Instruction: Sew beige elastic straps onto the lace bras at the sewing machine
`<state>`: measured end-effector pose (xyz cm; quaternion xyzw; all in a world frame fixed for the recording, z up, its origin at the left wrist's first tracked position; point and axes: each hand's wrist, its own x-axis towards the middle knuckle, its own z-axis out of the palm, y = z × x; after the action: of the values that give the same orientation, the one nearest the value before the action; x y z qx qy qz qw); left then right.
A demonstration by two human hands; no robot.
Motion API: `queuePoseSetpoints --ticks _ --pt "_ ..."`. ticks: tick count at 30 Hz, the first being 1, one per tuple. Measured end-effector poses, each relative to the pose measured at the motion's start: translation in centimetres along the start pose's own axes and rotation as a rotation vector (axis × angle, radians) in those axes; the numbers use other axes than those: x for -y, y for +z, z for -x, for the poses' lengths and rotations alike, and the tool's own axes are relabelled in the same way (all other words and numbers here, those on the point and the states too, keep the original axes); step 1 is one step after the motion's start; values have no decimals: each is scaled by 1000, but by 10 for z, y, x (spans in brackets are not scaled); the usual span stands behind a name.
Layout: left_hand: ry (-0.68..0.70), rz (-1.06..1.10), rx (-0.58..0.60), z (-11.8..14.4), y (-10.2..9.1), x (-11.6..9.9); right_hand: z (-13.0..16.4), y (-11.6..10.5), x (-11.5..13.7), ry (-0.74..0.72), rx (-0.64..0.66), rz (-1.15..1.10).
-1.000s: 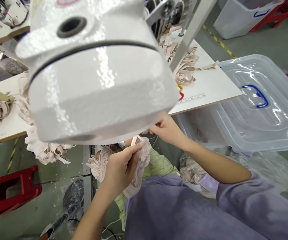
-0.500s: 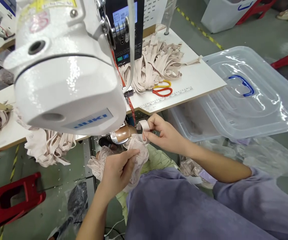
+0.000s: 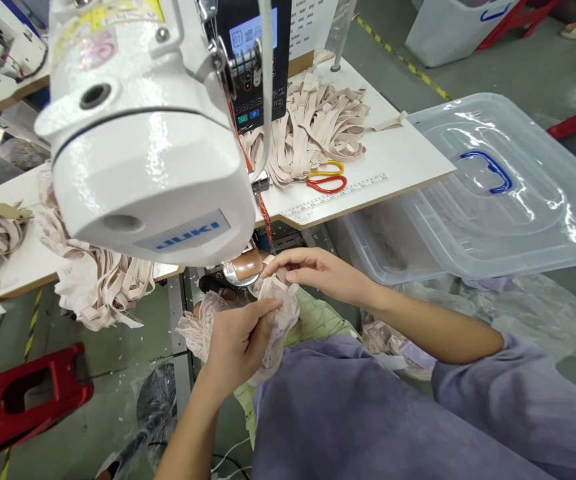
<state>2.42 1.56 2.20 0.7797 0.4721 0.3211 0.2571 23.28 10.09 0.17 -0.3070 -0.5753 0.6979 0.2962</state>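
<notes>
— What did the left hand [image 3: 241,337] hold?
— It pinched the lace piece [image 3: 281,313] (low, under the sewing machine [image 3: 148,153]).
— And the right hand [image 3: 313,270]?
— Its fingers pinched the lace's top edge.

Pale pink lace piece [image 3: 278,320], crumpled, soft, hanging in lap area below sewing-machine head, held at upper edge.
</notes>
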Motion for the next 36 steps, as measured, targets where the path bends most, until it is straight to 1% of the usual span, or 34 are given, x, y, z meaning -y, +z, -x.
queuePoseSetpoints --ticks 4,7,9,11,13,14,16,19,21,24,27,29,32,34,36 --pt "-3 16 25 0 0 1 -3 3 -1 0 -16 38" --pt "-32 48 24 2 1 3 -6 4 -5 20 -9 -33" --pt "-76 145 39 5 2 5 -9 2 -9 66 51 -157" --pt "-124 287 52 8 3 7 -11 0 -12 142 138 -276" --pt "-171 403 42 10 4 9 -13 -2 -15 190 181 -334" --pt "-195 428 25 10 5 10 -13 -2 -15 181 160 -320" --pt "-240 413 -29 9 7 11 -14 -4 -14 106 44 -218" --pt "-297 295 -129 2 8 12 -19 -7 -10 -8 -159 -36" --pt "-344 232 -185 -3 7 13 -28 -10 -10 -34 -218 9" --pt "-419 186 -232 -8 5 16 -47 -13 -15 -81 -230 37" --pt "-463 172 -228 -10 3 19 -63 -13 -21 -132 -238 101" --pt "-465 178 -217 -10 2 20 -71 -11 -22 -164 -253 176" --pt "-454 182 -201 -11 1 21 -81 -8 -21 -250 -281 317" --pt "-450 179 -199 -12 1 22 -87 -9 -19 -288 -271 390" --pt "-444 177 -197 -13 0 23 -93 -12 -17 -293 -246 450"
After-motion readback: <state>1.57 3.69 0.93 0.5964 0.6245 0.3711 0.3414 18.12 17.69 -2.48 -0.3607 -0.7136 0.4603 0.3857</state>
